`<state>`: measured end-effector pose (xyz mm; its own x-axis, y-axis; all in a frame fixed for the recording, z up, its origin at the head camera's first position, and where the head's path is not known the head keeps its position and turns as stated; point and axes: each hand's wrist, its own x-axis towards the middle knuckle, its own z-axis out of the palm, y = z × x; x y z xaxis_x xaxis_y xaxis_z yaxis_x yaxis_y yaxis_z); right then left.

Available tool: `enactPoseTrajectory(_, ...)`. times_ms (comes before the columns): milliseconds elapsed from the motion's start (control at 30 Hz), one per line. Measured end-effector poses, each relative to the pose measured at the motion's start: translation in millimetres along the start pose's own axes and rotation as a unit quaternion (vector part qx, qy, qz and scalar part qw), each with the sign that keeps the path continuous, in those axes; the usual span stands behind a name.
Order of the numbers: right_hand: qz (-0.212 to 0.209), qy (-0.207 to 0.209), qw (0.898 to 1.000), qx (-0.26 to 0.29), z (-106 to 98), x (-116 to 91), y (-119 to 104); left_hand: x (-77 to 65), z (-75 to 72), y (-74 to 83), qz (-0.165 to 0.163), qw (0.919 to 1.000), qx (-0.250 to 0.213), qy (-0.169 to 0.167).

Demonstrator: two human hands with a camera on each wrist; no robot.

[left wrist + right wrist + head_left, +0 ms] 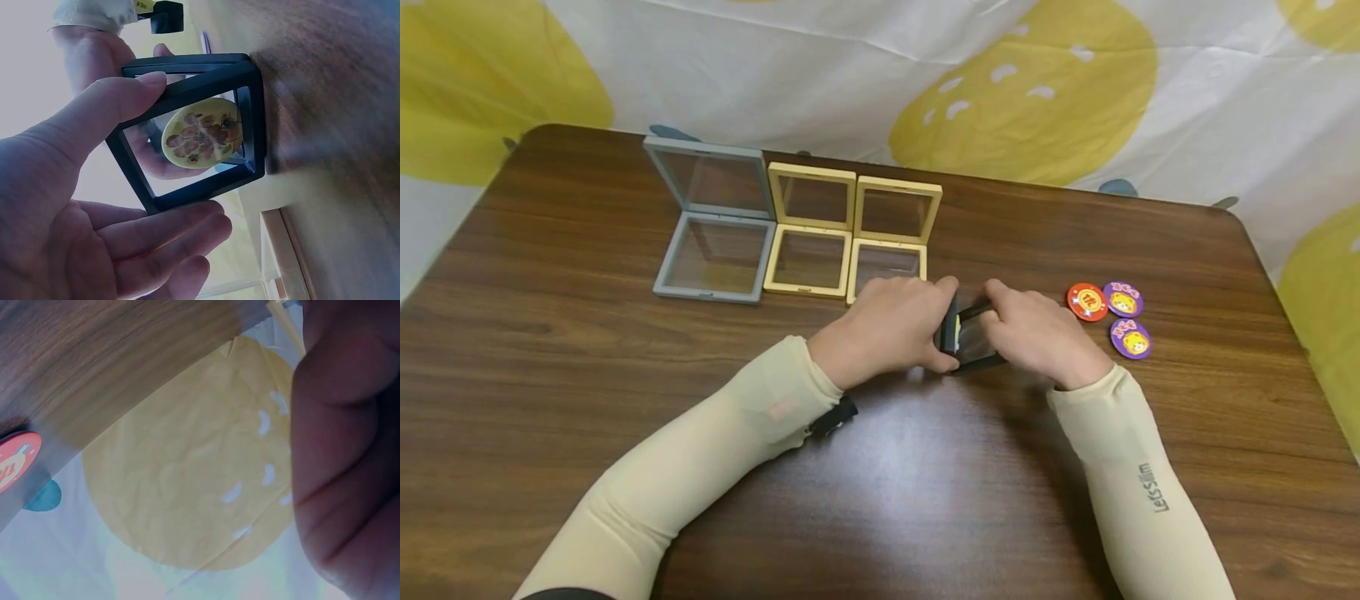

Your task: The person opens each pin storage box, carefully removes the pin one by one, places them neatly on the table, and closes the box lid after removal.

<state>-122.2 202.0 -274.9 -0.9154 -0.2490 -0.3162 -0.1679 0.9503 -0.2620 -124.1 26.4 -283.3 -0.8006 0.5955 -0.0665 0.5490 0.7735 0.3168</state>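
Observation:
Both hands are on a small black hinged display frame (253, 128) with clear film panes, its two halves partly folded toward each other. My left hand (887, 321) grips one half, thumb on one edge and fingers along the opposite edge in the left wrist view. A round yellow disc (200, 134) with a reddish-brown picture shows through that half's film. My right hand (1037, 333) holds the other half by its edge, near the table. In the right wrist view its curled fingers (344, 456) fill the right side, and the frame is out of sight.
Left of the hands stand an opened grey frame (673, 258) and two opened cream-yellow frames (808, 291) (891, 243), lids upright. To the right lie a red disc (1087, 302) and two purple discs (1123, 299) (1131, 339). A lemon-patterned cloth (820, 50) hangs behind the table (880, 517).

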Motion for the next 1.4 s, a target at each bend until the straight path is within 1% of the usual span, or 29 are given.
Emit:
enactPoseTrajectory(200, 0.007, 0.003, 1.0, -0.022, 0.5, 1.1, 4.0, -0.5, -1.3, -0.5, -0.005, 1.0, 0.0, -0.004)
enactPoseTrajectory(333, 0.041, -0.014, 0.997, -0.063, 9.9, 6.6, 8.3, -1.7, -3.5, -0.5, -0.009, 0.9999, 0.003, -0.008)
enactPoseTrajectory(467, 0.077, -0.041, 0.99, -0.113, 23.2, 9.3, 6.5, -1.6, -5.2, 0.2, -0.003, 0.9999, 0.009, -0.006)
enactPoseTrajectory(567, 0.078, -0.045, 0.985, -0.148, 29.5, 8.1, 2.5, -0.3, -6.8, 1.6, 0.004, 0.9999, 0.008, -0.008)
enactPoseTrajectory(700, 0.075, -0.044, 0.983, -0.159, 31.2, 7.0, 0.2, 1.5, -8.5, 2.5, 0.005, 0.9998, 0.006, -0.02)
enactPoseTrajectory(1033, 0.093, -0.034, 0.989, -0.115, 25.8, 10.3, 4.2, 0.4, -6.3, 0.0, 0.0, 0.9998, 0.008, -0.016)
enactPoseTrajectory(1133, 0.101, -0.018, 0.989, -0.106, 21.0, 9.7, 6.1, -0.2, -6.4, -0.6, 0.002, 0.9998, 0.007, -0.016)
enactPoseTrajectory(1200, 0.097, -0.004, 0.991, -0.092, 17.3, 8.8, 6.9, -0.5, -6.6, -0.9, 0.003, 0.9998, 0.009, -0.015)
enactPoseTrajectory(1233, 0.092, 0.001, 0.992, -0.082, 15.6, 8.4, 7.0, -0.6, -6.7, -1.0, 0.003, 0.9998, 0.01, -0.015)
enactPoseTrajectory(1300, 0.071, -0.002, 0.996, -0.047, 12.3, 7.9, 6.2, -0.8, -7.0, -1.3, 0.002, 0.9998, 0.012, -0.015)
enactPoseTrajectory(1367, 0.046, -0.022, 0.999, 0.005, 10.3, 7.7, 4.6, -1.0, -7.4, -1.6, 0.002, 0.9998, 0.01, -0.017)
enactPoseTrajectory(1400, 0.039, -0.038, 0.998, 0.038, 9.9, 7.8, 3.5, -1.2, -7.5, -1.7, 0.001, 0.9998, 0.008, -0.018)
